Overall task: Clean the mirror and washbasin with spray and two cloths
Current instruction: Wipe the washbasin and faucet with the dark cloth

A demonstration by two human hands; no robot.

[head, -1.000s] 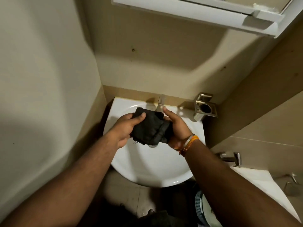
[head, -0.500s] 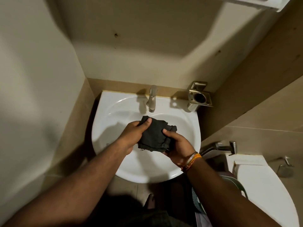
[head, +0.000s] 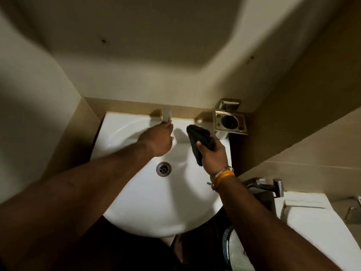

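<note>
The left hand (head: 159, 140) reaches to the tap (head: 167, 114) at the back of the white washbasin (head: 148, 208), fingers curled at its base though the grip is blurred, while the right hand (head: 214, 155) clutches a bunched black cloth (head: 199, 137) above the basin's right side, the drain (head: 163, 169) bare below.

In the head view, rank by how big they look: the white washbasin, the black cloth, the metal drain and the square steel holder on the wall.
1. White washbasin
2. Black cloth, partly hidden by the right hand
3. Square steel holder, close to the cloth, so unsure
4. Round metal drain
</note>
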